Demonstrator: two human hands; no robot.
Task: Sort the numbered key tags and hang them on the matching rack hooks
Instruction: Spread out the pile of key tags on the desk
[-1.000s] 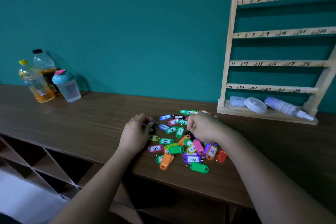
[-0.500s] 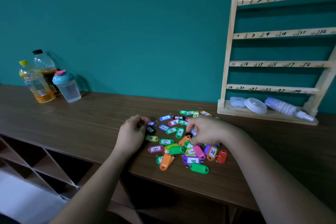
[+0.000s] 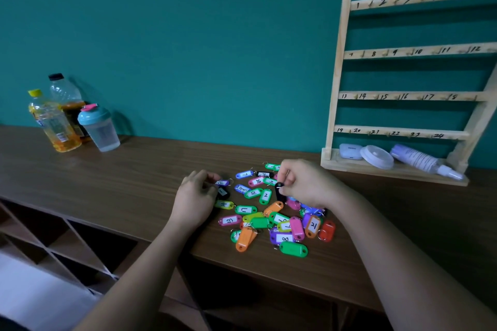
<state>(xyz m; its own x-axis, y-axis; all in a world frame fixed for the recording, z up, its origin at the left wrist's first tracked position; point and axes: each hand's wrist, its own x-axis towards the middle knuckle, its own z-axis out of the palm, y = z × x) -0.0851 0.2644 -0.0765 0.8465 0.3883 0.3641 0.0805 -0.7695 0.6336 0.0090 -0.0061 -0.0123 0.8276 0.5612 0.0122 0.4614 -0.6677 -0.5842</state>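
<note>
Black tag (image 3: 280,193) now above wooden desk (image 3: 129,172)

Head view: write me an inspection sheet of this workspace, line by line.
Surface: brown wooden table, tags heaped near its front edge.
Job's things: coloured key tags in a loose pile; wooden rack, visible numbered hooks bare.
Clutter: two bottles and a shaker cup at left; small white items on the rack's base.
Grips: right hand pinches a black tag; left hand curled at the pile's edge, hold unclear.
Cables: nothing seen.
Surroundings: teal wall; open shelving below the table.
</note>
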